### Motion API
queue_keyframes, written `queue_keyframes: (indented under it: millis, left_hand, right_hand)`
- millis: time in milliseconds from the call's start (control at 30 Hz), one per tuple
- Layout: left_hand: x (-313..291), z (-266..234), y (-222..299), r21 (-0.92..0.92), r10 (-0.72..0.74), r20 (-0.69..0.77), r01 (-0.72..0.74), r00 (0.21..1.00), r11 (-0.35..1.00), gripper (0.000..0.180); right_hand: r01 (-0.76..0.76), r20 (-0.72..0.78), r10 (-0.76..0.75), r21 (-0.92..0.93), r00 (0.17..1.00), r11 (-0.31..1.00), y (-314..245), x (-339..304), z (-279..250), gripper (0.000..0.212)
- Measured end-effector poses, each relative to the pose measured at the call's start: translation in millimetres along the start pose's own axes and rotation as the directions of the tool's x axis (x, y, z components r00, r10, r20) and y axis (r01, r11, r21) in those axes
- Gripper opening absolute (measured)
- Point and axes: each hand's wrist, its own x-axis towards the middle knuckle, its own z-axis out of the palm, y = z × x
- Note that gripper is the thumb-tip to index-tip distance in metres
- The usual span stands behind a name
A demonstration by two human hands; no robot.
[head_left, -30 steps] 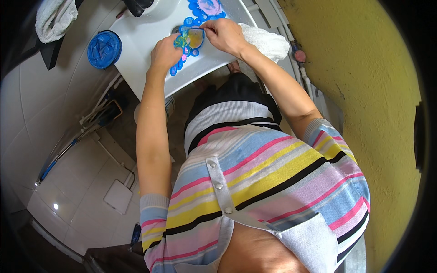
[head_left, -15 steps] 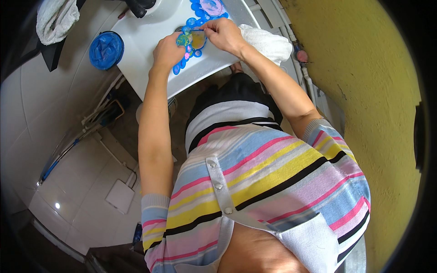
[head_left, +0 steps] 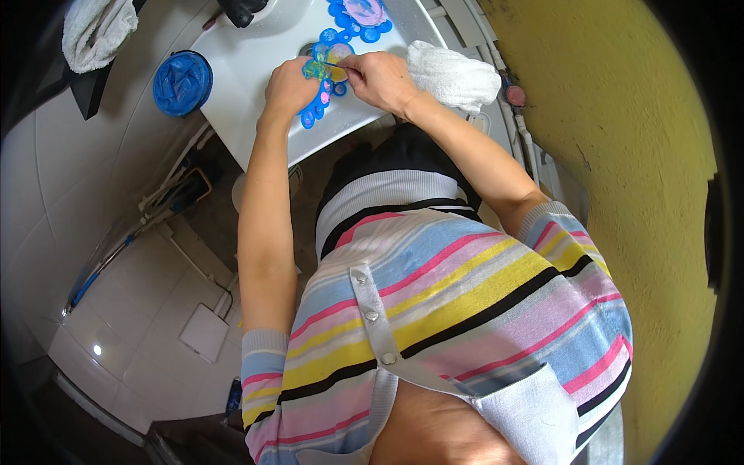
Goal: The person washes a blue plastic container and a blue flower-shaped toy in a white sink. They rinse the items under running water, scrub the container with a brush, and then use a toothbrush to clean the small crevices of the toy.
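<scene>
Over a white sink (head_left: 260, 93) lies a bumpy blue piece (head_left: 325, 97) of rounded cells, with pink, yellow and green patches; I cannot tell its kind. My left hand (head_left: 290, 87) is closed on its left side, the fingertips partly hidden. My right hand (head_left: 380, 80) pinches at the piece's right side, where a thin dark line runs from the fingertips over the yellow patch; whether that is a slim stick or an edge of the piece is unclear. A similar blue piece with a large pink oval (head_left: 364, 11) lies farther back in the sink.
A white towel (head_left: 453, 76) rests at the sink's right side. To the left stands a round bin lined with a blue bag (head_left: 183, 83). A black tap (head_left: 242, 11) rises at the back; another white towel (head_left: 99, 31) hangs upper left. A yellow wall (head_left: 620, 155) bounds the right.
My right hand has shifted slightly down and turned at the blue piece. The yellow patch beneath its fingertips looks tilted differently. My left hand keeps its grip, moved slightly right.
</scene>
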Motion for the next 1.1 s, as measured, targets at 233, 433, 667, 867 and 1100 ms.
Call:
queue_keyframes:
  millis: [233, 433, 667, 867, 1100]
  left_hand:
    - [0.0, -4.9, -2.1, -0.25, -0.149, 0.173, 0.189, 0.974, 0.95, 0.039]
    - [1.1, 0.5, -7.0, -0.316, -0.111, 0.154, 0.155, 0.982, 0.936, 0.04]
    - [2.8, 2.4, -12.2, -0.373, -0.169, 0.24, 0.252, 0.956, 0.893, 0.039]
    - [2.2, 5.0, -15.7, -0.421, -0.196, 0.196, 0.263, 0.961, 0.868, 0.041]
    - [-8.3, 1.5, -15.3, -0.599, -0.198, 0.008, 0.163, 0.98, 0.784, 0.043]
  right_hand:
    - [-0.006, 0.065, 0.019, -0.204, 0.998, 0.979, 1.9, -10.3, -0.4, 0.02]
    - [-0.038, 0.033, 0.041, -0.082, 0.999, 0.996, 10.8, -10.4, 8.0, 0.022]
    - [-0.02, 0.032, 0.022, -0.07, 0.999, 0.997, 7.9, -10.2, 5.9, 0.025]
    - [-0.086, 0.05, 0.094, -0.137, 0.994, 0.987, 5.4, -8.9, -2.7, 0.024]
    - [-0.213, 0.068, 0.21, 0.035, 0.975, 0.976, 0.3, -13.2, -10.5, 0.024]
